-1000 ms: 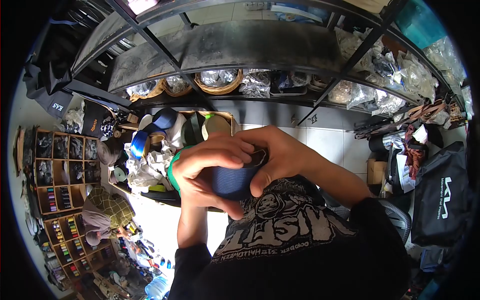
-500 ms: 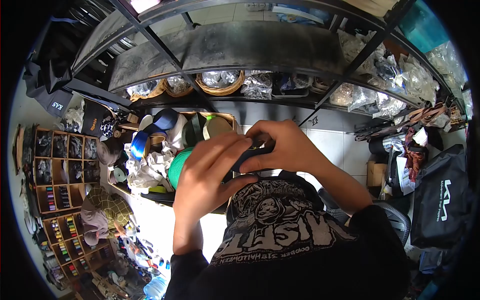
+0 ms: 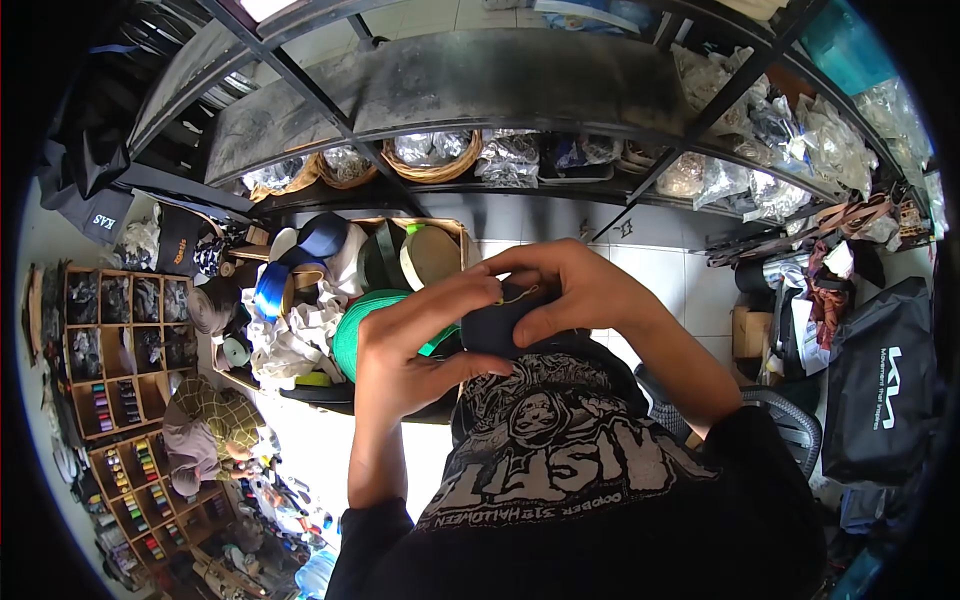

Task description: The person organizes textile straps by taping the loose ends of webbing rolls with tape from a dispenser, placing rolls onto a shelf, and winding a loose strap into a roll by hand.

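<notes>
Left hand [image 3: 402, 345] and right hand [image 3: 568, 292] are both curled about one dark blue roll [image 3: 490, 330], which sits between them, just in front of the printed black shirt [image 3: 540, 455]. From where I stand, neither hand is nearer to it; each touches it from its own side. On the right, the thumb lies across the wall of the roll that faces the shirt, and the fingers wrap the far side. On the left, the grip is wider: the fingers reach over towards the top edge, while the thumb points inward along the lower edge, leaving a gap by the palm. I cannot tell how hard either one presses. As for the roll's long axis, it seems to run roughly up and down with a lean; the hollow end shows above, with a thin yellowish line at its rim. How far it tips is hard to judge. Just past the left hand, a green roll [image 3: 368, 335] shows beside a cardboard box [image 3: 459, 230] holding a cream roll [image 3: 430, 258], a shiny blue roll [image 3: 271, 292] and heaped white straps [image 3: 300, 345]. Well off to the left, another person [image 3: 205, 435] bends over small things.
</notes>
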A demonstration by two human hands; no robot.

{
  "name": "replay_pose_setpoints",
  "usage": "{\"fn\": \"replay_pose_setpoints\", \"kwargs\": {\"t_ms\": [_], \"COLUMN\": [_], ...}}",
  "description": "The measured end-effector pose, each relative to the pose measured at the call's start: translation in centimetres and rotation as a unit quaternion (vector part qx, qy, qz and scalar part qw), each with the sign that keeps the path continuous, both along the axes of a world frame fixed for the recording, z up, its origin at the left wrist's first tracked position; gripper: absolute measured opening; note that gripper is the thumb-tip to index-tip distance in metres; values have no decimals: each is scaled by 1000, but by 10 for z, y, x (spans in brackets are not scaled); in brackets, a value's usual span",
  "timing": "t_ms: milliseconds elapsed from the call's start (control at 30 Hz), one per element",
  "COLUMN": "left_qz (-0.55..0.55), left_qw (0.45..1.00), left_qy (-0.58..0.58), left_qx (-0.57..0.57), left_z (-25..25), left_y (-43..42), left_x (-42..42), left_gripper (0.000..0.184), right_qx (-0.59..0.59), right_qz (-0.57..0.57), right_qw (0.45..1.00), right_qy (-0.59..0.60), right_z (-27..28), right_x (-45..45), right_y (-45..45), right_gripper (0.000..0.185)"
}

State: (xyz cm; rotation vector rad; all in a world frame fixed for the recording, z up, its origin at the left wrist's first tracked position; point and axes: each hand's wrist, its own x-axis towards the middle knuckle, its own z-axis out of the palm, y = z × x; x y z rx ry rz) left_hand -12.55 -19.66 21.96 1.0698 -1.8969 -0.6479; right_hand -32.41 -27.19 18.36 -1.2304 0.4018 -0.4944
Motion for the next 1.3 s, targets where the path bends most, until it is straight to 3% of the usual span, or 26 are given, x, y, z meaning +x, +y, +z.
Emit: {"fn": "replay_pose_setpoints", "kwargs": {"t_ms": [67, 167, 333, 567, 667, 767, 867, 1100, 1300], "left_qz": [-5, 21, 55, 17, 23, 58, 93, 74, 22], "left_qw": [1000, 988, 993, 985, 984, 995, 986, 991, 999], "left_qy": [-11, -143, -101, 164, 171, -1, -90, -84, -49], "left_qx": [-6, -57, -28, 57, 35, -87, -110, -73, 0], "left_z": [3, 18, 6, -9, -16, -16, -12, -5, -1], "left_y": [-4, -4, -2, -7, -11, -21, -23, -30, -39], "left_x": [0, -8, -19, -21, -30, -35, -46, -58, -59], "left_gripper": [57, 57, 54, 57, 56, 58, 61, 68, 57], "right_qx": [-6, -68, -124, -10, 18, 5, -21, -99, -196], "right_qz": [-27, -63, -106, -34, -44, -110, -144, -157, -90], "right_qw": [999, 988, 959, 999, 999, 993, 988, 965, 948], "right_qy": [34, 122, 232, 28, 6, 30, 60, 184, 235], "right_z": [4, 9, 32, 12, 11, 16, 21, 33, 36], "right_x": [-1, -2, -3, -18, -23, -26, -31, -47, -64], "right_y": [-1, -2, 3, -4, -6, -10, -10, -13, -22], "right_gripper": [63, 67, 81, 83, 82, 80, 79, 85, 95]}}
